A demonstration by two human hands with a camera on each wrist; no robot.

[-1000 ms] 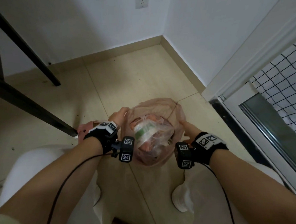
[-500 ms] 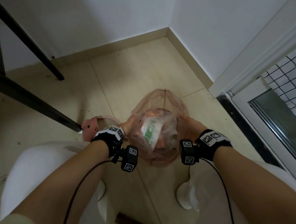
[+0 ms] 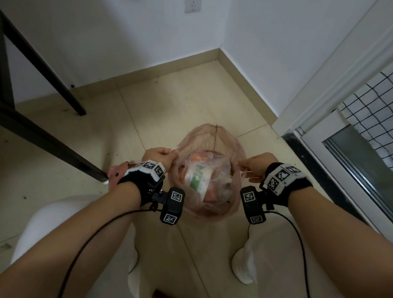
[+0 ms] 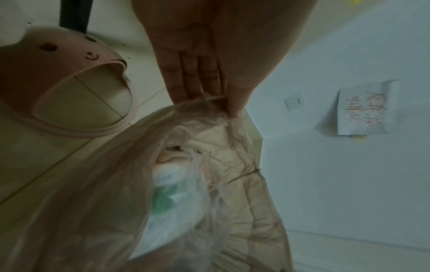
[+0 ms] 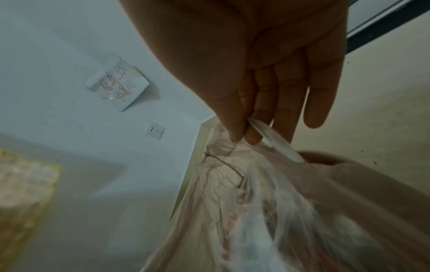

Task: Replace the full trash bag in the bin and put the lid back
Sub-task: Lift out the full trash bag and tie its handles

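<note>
- The bag (image 3: 209, 170), thin pink plastic and full of rubbish, hangs over the tiled floor (image 3: 160, 114) near the room's corner, held up at both sides of its mouth.
- The left hand (image 3: 159, 154) pinches the bag's left rim; in the left wrist view the thumb and fingers (image 4: 193, 81) close on gathered film.
- The right hand (image 3: 257, 165) pinches the bag's right rim; the right wrist view shows thumb and forefinger clamped on it, the other fingers (image 5: 316, 103) loosely straight.
- The two hands are apart, one on each side of the bag, stretching its mouth open.
- Inside the bag lies a clear inner bag with a green-and-white packet (image 3: 197, 180) and orange scraps.
- The lid (image 4: 69, 92), pink with a bear face and a wide opening, lies on the floor left of the bag, just behind the left wrist.
- A black table leg (image 3: 53, 143) slants further left of the bag.
- A wall socket (image 3: 193, 0) sits on the wall beyond the bag; a handwritten note (image 4: 367, 108) hangs beside it.
- A glazed door frame (image 3: 344, 125) stands to the bag's right.
</note>
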